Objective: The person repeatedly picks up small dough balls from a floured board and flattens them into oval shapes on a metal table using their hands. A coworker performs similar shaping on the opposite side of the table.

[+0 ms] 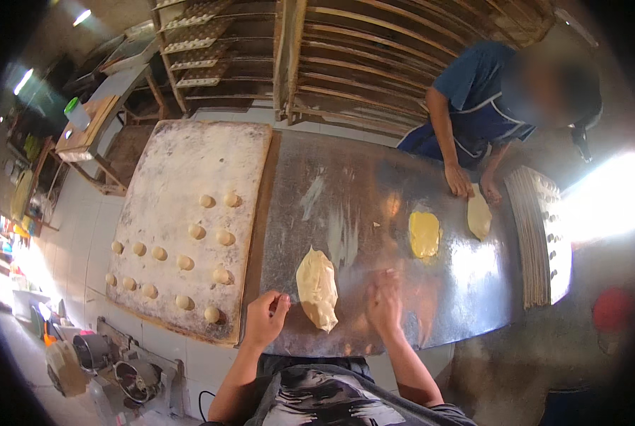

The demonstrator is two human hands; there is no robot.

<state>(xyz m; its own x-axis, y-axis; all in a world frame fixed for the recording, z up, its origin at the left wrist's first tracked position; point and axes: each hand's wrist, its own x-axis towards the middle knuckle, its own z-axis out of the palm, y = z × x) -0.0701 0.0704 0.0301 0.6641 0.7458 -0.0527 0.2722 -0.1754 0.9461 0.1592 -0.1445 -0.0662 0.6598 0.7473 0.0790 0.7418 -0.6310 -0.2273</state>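
Note:
A flattened oval of pale dough (317, 287) lies on the metal table top between my two hands, its ends tapering to points. Just left of it, my left hand (266, 318) is closed, with the thumb along the curled fingers and nothing showing in them. My right hand (385, 304) is over the table to the right of the dough, apart from it. Motion smears its fingers, so their pose is unclear. Beyond it sits a smooth yellow mound of soft fat (424, 236) on the metal.
Rows of dough balls (184, 263) rest on a floured board (182, 160) to the left. Across the table a co-worker handles another dough piece (478, 213). Stacked trays (532, 238) stand at the right end. Wooden racks (360, 60) line the back; machinery (136, 376) stands lower left.

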